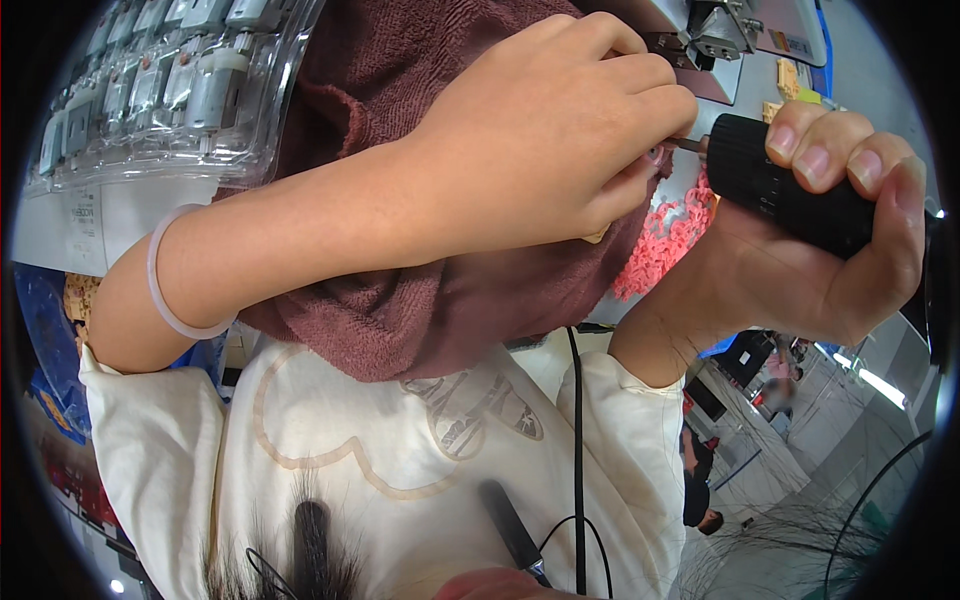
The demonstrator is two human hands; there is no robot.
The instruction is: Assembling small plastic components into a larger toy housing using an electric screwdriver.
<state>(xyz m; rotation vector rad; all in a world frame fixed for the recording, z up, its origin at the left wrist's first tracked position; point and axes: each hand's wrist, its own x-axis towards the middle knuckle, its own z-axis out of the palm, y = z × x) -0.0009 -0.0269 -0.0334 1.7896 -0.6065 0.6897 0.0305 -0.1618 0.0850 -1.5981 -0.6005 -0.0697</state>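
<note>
In my right hand (835, 240) is a black electric screwdriver (745, 165), its fingers wrapped round the body. The thin metal bit points left and reaches the fingertips of my left hand (560, 135). That hand is closed, its fingers curled downward over a brown towel (370, 60). Whatever it grips is mostly hidden behind the fingers. A small yellowish bit (597, 236) shows under the palm. Just beyond the towel, below the screwdriver bit, lies a heap of small pink-red parts (665, 240).
A clear plastic tray (275, 130) of small silver motors (215, 90) stands at the far left. A metal fixture (720, 35) is at the far right, near yellow blocks (787, 77). A black cable (577, 450) hangs down in front of my shirt.
</note>
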